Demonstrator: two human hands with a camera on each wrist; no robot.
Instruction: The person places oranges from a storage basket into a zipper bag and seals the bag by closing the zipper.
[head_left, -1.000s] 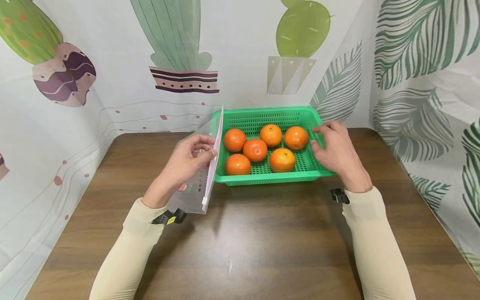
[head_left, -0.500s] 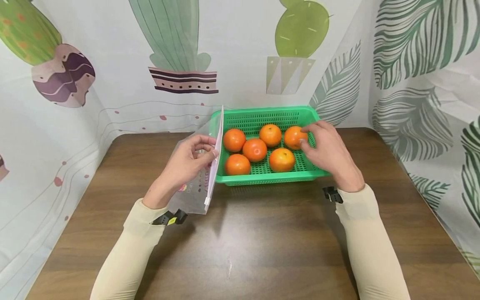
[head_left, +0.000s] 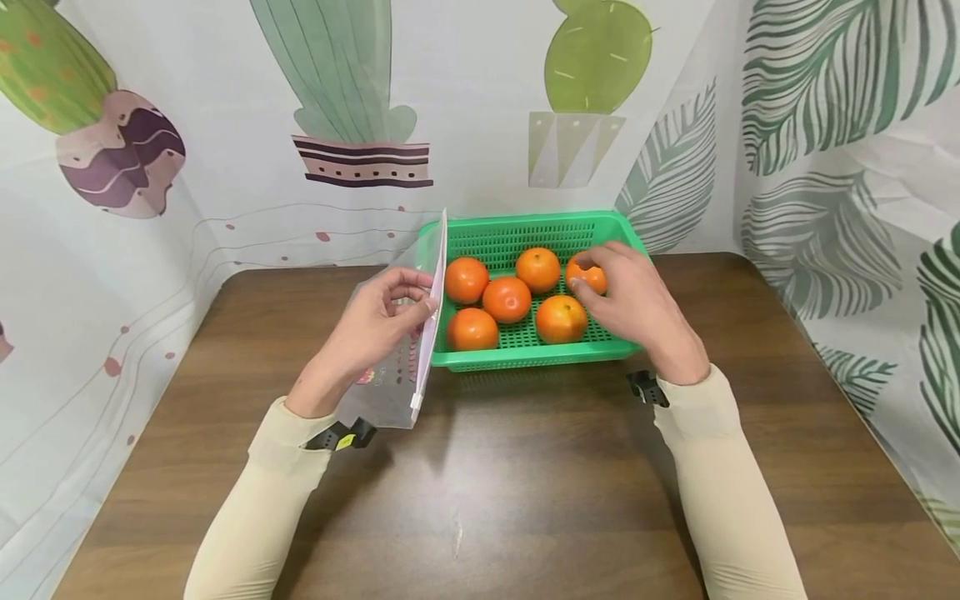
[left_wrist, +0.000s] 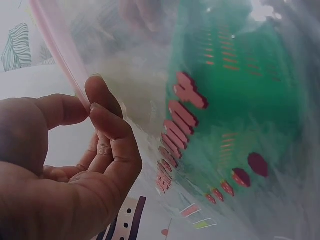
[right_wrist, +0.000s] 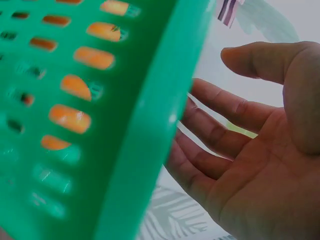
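My left hand (head_left: 378, 321) pinches the top edge of a clear zip bag (head_left: 386, 392) between thumb and fingertips. Printed pink lettering and strawberries show on the bag (left_wrist: 225, 165) in the left wrist view. It stands on edge at the left end of a green plastic basket (head_left: 540, 356), its pale zip strip (head_left: 433, 325) facing right. Several mandarin oranges (head_left: 507, 300) lie in the basket. Over the right end reaches my right hand (head_left: 630, 296), fingers spread and relaxed, partly hiding the back-right mandarin orange (head_left: 592, 277). The right wrist view shows the right hand (right_wrist: 250, 130) holding nothing, beyond the basket rim.
The basket stands at the back of a brown wooden table (head_left: 525, 483), close to a white cloth backdrop (head_left: 487, 100) with printed cacti and leaves. Another patterned cloth (head_left: 847, 208) rises on the right. A white slider (head_left: 416, 402) sits at the near end of the bag's zip.
My right hand has moved left from the basket's right rim to over the back-right mandarin orange. The left hand keeps its pinch on the bag, nearly still.
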